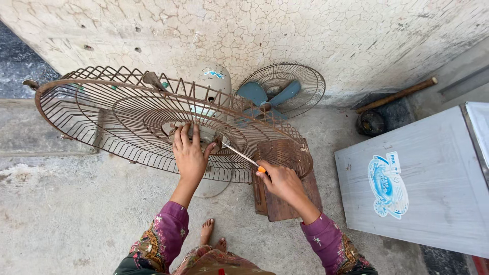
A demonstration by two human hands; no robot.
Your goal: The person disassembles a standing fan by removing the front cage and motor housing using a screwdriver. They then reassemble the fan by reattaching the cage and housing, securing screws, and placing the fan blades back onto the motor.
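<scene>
Right, the left hand (189,155) lay flat on the hub at the middle of the rusty fan guard (102,119), fingers (184,133) spread and pressing down, gripping nothing. The right hand (283,182) was clenched around the orange handle of a screwdriver (243,159), its thin metal shaft slanting up and left through the wires to the hub, just beside the left hand. The guard stood tilted across the view, resting partly over a dark wooden board (285,201) on the concrete floor (66,224). Behind it, against the cracked wall (305,30), leaned a smaller fan (279,91) with 2 blue blades showing inside its own round cage, and a pale rounded motor housing (213,79) rose just beyond the guard's rim. To the right sat a grey metal cabinet (433,203) with a blue sticker on its top; whether anything was inside it could not be told. Beyond it lay a wooden stick (397,95) near a dark round object (370,122). The person's bare feet (211,237) showed below the guard, between purple patterned sleeves.
</scene>
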